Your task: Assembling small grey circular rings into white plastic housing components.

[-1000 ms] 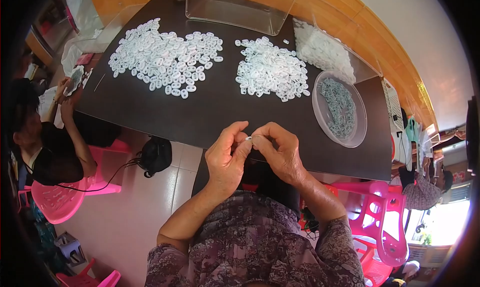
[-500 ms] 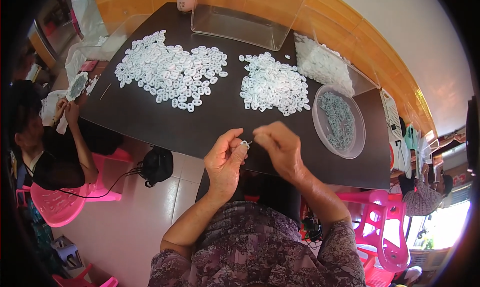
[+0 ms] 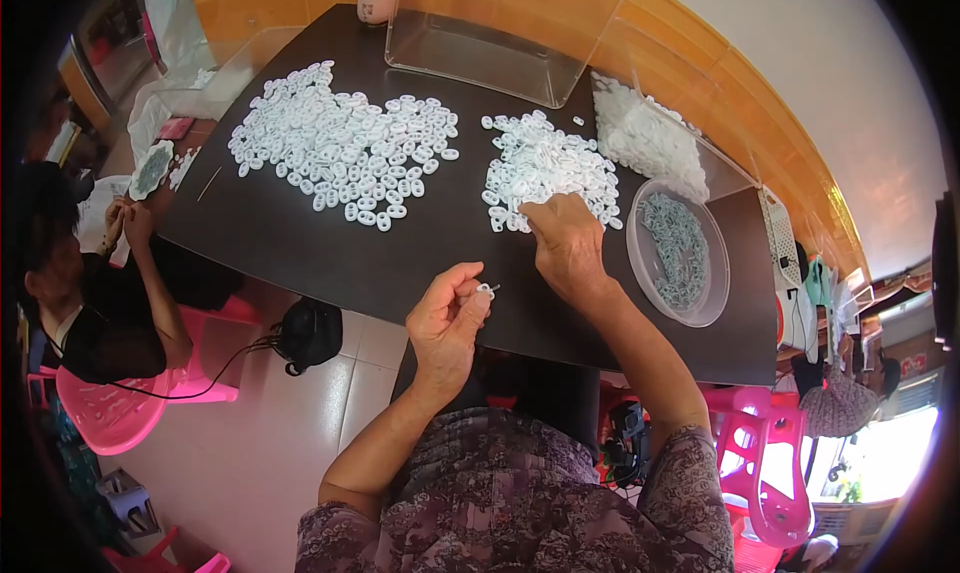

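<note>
My left hand (image 3: 445,323) is closed, pinching a small white plastic piece (image 3: 485,291) between thumb and fingers over the table's near edge. A thin metal screw (image 3: 496,287) sticks out of that piece to the right. My right hand (image 3: 568,241) is at the near edge of the right pile of white plastic pieces (image 3: 555,163), its fingertips bent down onto it. Whatever sits between those fingertips is hidden. To the left lies a wider pile of white oval two-holed pieces (image 3: 330,143). Right of my right hand stands a clear round tub (image 3: 719,273) of small grey-green screws (image 3: 675,253).
A clear plastic bin (image 3: 490,63) stands at the back of the dark table (image 3: 300,243). Another clear container holds a bag of white pieces (image 3: 650,138) at the far right. A thin stick (image 3: 209,184) lies at left. A co-worker (image 3: 110,293) sits left; pink stools (image 3: 770,473) flank the table.
My right hand has moved away from the piece in my left hand, forward to the right pile. The left hand keeps its hold in nearly the same place.
</note>
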Motion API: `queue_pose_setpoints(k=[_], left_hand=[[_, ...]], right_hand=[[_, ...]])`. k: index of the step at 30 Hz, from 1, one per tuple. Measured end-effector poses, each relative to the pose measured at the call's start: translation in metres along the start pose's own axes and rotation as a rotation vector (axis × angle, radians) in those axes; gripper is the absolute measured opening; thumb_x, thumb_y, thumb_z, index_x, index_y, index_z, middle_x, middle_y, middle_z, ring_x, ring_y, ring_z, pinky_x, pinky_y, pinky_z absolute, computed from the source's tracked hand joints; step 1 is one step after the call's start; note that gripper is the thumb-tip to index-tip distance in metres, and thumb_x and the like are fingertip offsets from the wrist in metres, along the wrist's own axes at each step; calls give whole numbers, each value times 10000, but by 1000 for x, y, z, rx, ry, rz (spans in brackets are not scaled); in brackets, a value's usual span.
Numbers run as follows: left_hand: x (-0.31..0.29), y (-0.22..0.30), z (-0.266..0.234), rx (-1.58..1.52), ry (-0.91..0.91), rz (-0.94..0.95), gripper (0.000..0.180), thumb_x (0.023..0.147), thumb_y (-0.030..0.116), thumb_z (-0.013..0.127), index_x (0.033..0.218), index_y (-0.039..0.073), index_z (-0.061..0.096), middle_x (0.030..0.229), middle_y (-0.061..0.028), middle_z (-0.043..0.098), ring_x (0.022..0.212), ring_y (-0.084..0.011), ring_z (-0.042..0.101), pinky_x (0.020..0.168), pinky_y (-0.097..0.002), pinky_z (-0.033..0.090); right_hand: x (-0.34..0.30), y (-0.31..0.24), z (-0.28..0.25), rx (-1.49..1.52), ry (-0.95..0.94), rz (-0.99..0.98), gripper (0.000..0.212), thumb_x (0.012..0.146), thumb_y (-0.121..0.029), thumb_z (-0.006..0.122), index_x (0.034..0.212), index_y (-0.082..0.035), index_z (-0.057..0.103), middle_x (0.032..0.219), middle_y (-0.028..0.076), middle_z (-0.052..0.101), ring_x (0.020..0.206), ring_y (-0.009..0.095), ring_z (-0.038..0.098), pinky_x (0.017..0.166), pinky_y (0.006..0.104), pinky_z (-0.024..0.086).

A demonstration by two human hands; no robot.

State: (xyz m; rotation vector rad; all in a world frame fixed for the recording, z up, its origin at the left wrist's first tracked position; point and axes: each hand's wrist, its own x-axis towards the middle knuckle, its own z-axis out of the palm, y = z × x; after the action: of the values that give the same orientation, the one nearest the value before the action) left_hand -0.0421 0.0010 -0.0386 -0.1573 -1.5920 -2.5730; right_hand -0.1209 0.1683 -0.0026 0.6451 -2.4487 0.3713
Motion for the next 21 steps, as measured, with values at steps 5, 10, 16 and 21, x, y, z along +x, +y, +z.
queue_pose_setpoints(k=[5, 10, 16, 21], left_hand=[[0, 1, 1, -10, -7, 4, 271, 860, 2, 598, 1127, -14, 558, 832, 8, 528, 701, -48, 470, 627, -177, 426], [0, 2, 1, -3, -6, 2, 270, 858, -2, 599, 1125, -15, 558, 833, 8, 528, 703, -48, 472, 626, -178, 429], [-1, 2, 1, -17, 0, 2, 263, 854, -6, 602, 1114, -15, 564, 829, 9, 527, 699, -48, 473, 623, -177, 429], [-1, 1, 0, 4, 0, 12, 257, 853, -7, 602, 1107, -14, 568, 831, 11, 527, 703, -46, 472, 625, -176, 427]], right_hand=[[-5, 1, -2, 1, -17, 2, 232, 666, 44, 617, 851, -96, 640, 689, 79, 503, 679, 268, 509, 572, 374, 404], [-10, 9, -6, -13, -59, -4, 202, 687, 10, 649, 858, -98, 646, 686, 78, 504, 681, 264, 514, 572, 372, 405], [-7, 0, -2, 40, -3, 33, 151, 693, -35, 672, 828, -94, 637, 693, 86, 507, 681, 271, 511, 576, 377, 404], [-3, 2, 9, -17, -67, 18, 167, 687, -81, 697, 842, -100, 637, 702, 87, 513, 695, 271, 512, 591, 380, 409]])
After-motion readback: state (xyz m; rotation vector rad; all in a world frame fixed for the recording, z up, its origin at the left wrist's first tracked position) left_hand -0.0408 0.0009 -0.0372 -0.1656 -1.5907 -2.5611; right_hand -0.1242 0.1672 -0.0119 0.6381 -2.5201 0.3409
